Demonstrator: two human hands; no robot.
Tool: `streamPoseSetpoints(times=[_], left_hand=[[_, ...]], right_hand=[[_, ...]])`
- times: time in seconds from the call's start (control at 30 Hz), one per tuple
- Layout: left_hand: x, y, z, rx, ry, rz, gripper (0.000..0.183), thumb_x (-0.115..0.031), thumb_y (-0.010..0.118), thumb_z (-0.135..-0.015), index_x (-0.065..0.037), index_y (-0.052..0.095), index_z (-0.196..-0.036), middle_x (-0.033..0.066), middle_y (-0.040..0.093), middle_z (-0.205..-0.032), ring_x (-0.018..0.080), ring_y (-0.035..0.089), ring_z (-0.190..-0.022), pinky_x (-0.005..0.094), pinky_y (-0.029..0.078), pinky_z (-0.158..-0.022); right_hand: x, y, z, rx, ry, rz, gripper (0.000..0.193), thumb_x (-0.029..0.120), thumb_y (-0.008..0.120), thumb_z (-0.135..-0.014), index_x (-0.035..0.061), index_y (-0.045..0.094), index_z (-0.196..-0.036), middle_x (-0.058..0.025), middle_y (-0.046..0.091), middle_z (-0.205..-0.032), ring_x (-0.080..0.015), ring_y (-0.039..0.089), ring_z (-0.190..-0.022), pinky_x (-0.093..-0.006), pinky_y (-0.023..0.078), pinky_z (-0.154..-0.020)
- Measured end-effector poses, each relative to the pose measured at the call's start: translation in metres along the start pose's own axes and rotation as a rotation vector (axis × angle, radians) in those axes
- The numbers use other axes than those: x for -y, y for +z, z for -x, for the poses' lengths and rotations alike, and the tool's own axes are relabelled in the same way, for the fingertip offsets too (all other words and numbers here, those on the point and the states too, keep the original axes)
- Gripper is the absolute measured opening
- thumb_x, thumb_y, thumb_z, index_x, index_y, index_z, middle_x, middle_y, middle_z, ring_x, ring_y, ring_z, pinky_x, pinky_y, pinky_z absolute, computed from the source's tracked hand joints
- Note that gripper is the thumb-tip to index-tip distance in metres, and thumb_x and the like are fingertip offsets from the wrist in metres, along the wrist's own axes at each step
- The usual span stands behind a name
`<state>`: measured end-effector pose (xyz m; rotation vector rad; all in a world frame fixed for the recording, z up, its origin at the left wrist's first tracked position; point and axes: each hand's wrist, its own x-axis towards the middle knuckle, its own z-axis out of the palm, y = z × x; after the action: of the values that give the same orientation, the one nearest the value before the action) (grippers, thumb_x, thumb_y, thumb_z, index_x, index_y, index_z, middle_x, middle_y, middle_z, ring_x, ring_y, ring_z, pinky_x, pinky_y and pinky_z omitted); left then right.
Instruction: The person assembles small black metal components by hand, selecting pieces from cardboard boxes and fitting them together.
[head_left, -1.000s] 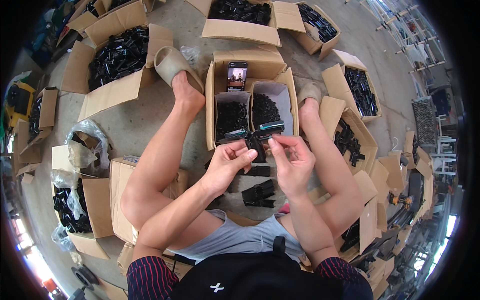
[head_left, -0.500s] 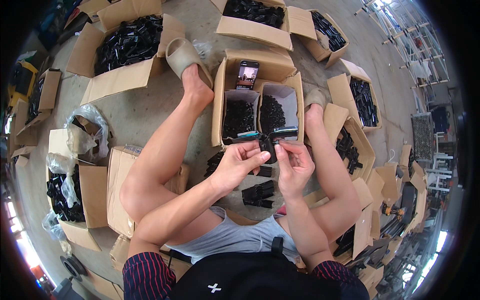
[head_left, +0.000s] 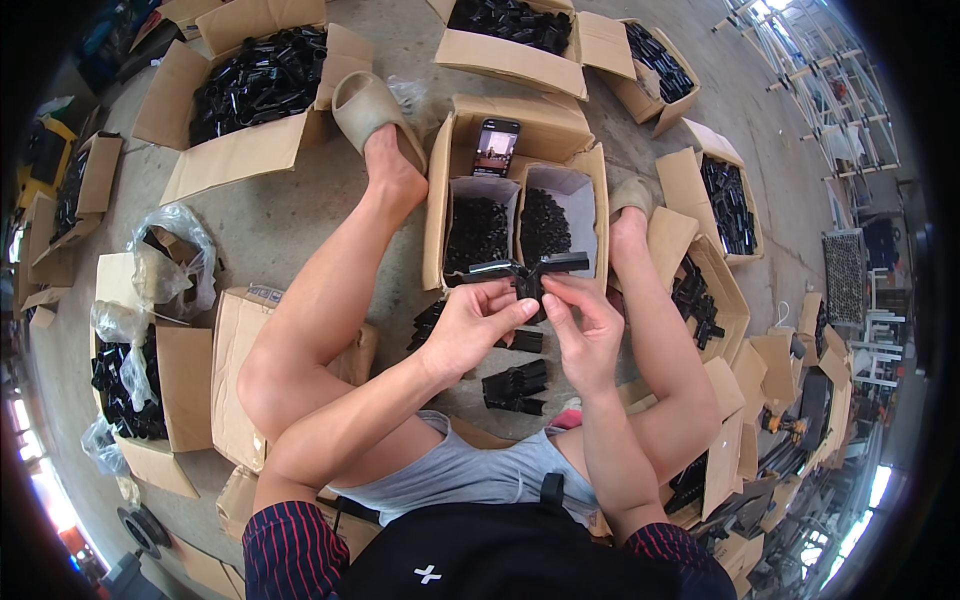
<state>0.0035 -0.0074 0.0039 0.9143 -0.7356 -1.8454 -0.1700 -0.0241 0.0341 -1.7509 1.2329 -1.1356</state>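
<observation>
Between my knees, both hands grip a black plastic bracket with two long arms spread in a V. My left hand pinches its left side, thumb pressed against the middle. On the other side, my right hand holds it between thumb and fingers. The bracket hangs over the near edge of an open carton. Two paper-lined compartments in that carton hold small black pieces on the left and more small black parts on the right. Below my hands, stacked black plastic parts lie on the floor.
A phone with a lit screen leans in the carton's far end. Around me stand open cardboard boxes of black parts, at far left, far right and near left. Plastic bags lie over the left box. Metal racks rise at right.
The bracket has turned slightly in my hands, its two arms now rising in a clearer V. My right fingers have shifted up and a little left along it.
</observation>
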Motion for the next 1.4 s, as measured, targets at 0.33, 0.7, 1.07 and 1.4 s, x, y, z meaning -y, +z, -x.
streamPoseSetpoints(times=[0.33, 0.7, 1.07, 1.4], left_hand=[[0.001, 0.001, -0.003, -0.356, 0.146, -0.754, 0.029, -0.026, 0.073, -0.086, 0.000, 0.073, -0.098, 0.0148, 0.071, -0.073, 0.0276, 0.071, -0.069, 0.0394, 0.055, -0.068], [-0.013, 0.004, -0.001, -0.318, 0.092, -1.246, 0.041, -0.030, 0.073, -0.086, 0.002, 0.071, -0.112, 0.0195, 0.071, -0.079, 0.0275, 0.072, -0.073, 0.0392, 0.057, -0.070], [0.006, -0.018, -0.016, -0.184, -0.178, 0.177, 0.033, -0.021, 0.056, -0.105, -0.001, 0.061, -0.131, 0.0040, 0.068, -0.111, 0.0111, 0.067, -0.093, 0.0292, 0.058, -0.091], [-0.028, -0.027, -0.018, -0.253, -0.042, 0.498, 0.024, -0.017, 0.060, -0.102, -0.006, 0.058, -0.123, 0.0078, 0.070, -0.112, 0.0146, 0.068, -0.098, 0.0285, 0.056, -0.093]], right_hand=[[-0.019, 0.038, 0.016, -0.177, 0.512, -0.370, 0.025, 0.008, 0.074, -0.091, -0.0047, 0.070, -0.113, -0.0077, 0.073, -0.098, -0.0094, 0.065, -0.085, -0.0225, 0.052, -0.079], [-0.014, 0.052, 0.009, -0.278, 0.598, -0.541, 0.035, 0.002, 0.073, -0.090, 0.0040, 0.044, -0.110, -0.0166, 0.070, -0.105, -0.0148, 0.066, -0.093, -0.0275, 0.053, -0.082], [-0.031, 0.042, -0.018, -0.121, 0.606, -0.491, 0.034, 0.007, 0.072, -0.092, -0.0015, 0.050, -0.116, -0.0116, 0.072, -0.094, -0.0118, 0.067, -0.084, -0.0244, 0.051, -0.075], [-0.080, 0.009, -0.102, -0.130, 0.502, -0.167, 0.018, 0.015, 0.064, -0.098, -0.0004, 0.064, -0.108, -0.0107, 0.075, -0.095, -0.0112, 0.065, -0.080, -0.0253, 0.051, -0.073]])
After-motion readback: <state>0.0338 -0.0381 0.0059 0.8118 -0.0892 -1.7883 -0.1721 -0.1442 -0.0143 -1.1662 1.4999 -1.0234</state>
